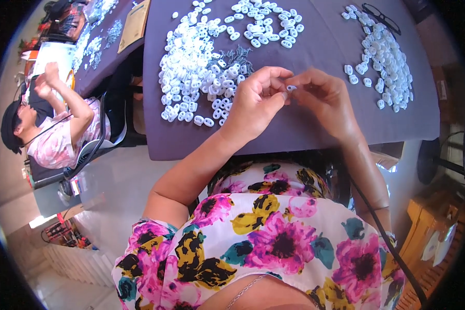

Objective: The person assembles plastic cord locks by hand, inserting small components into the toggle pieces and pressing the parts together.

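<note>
Above the near middle of the table, my left hand (256,103) and my right hand (328,101) meet at the fingertips. Pinched between them is a small white plastic piece (291,88) with a hole, mostly covered by the fingers. It resembles the two-hole cord lock pieces around it. Beside my left hand lies a big heap of white two-hole pieces (186,64). A pile of thin dark grey bits (235,58), too small to name, sits at that heap's right side, just beyond my left hand.
A looser group of white pieces (266,23) lies at the far middle, and another heap (390,67) at the right, near dark-framed glasses (381,18). Everything rests on a dark cloth-covered table (305,139). Left, a seated person (62,121) raises both hands by another table holding a brown board (134,26).
</note>
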`<state>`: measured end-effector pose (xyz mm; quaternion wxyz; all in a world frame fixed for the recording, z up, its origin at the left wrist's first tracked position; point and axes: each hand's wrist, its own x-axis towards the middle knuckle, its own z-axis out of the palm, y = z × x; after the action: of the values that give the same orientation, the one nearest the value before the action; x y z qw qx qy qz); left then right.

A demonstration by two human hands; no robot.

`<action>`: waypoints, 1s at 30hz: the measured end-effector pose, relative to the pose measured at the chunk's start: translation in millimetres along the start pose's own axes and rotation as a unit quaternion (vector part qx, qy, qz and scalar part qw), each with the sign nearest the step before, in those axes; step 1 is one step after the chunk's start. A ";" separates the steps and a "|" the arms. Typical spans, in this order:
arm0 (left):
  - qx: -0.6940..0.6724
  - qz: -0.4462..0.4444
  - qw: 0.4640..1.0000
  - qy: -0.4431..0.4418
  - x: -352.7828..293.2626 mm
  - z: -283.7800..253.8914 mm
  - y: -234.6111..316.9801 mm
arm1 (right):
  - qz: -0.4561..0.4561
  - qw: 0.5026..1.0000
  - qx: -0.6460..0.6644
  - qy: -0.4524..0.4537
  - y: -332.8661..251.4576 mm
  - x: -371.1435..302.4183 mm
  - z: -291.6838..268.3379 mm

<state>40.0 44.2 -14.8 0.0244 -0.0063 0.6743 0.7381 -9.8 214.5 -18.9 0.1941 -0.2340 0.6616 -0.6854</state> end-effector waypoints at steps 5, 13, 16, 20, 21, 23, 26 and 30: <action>0.019 -0.028 0.999 -0.031 -0.3 -3.9 3.2 | 0.018 1.000 0.003 0.015 -5.3 -4.7 4.7; 0.053 -0.015 0.997 -0.047 3.5 -6.3 10.9 | -0.010 1.000 -0.005 0.029 -0.4 0.6 6.4; 0.058 -0.017 0.997 -0.048 10.0 -14.4 21.2 | 0.007 0.999 0.015 0.030 0.6 8.0 -1.2; 0.177 0.019 0.984 0.013 37.6 -53.5 29.8 | 0.021 0.996 0.007 0.091 2.3 28.8 -20.5; 0.263 0.021 0.964 0.044 46.3 -60.0 40.1 | 0.002 0.996 -0.013 0.093 4.8 33.6 -31.2; 0.414 0.086 0.904 0.062 70.0 -83.6 36.8 | -0.008 0.994 -0.023 0.103 10.8 39.6 -41.8; 0.558 0.112 0.819 0.077 99.6 -112.9 33.8 | -0.023 0.992 -0.034 0.117 23.3 48.5 -43.5; 0.591 0.118 0.795 0.066 133.3 -124.6 25.0 | -0.026 0.986 -0.074 0.149 22.3 44.0 -38.0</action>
<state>-97.2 -78.4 -6.9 -0.1087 0.0402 0.9748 0.1909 -68.6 219.1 -38.9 0.0579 -0.1603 0.7255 -0.6668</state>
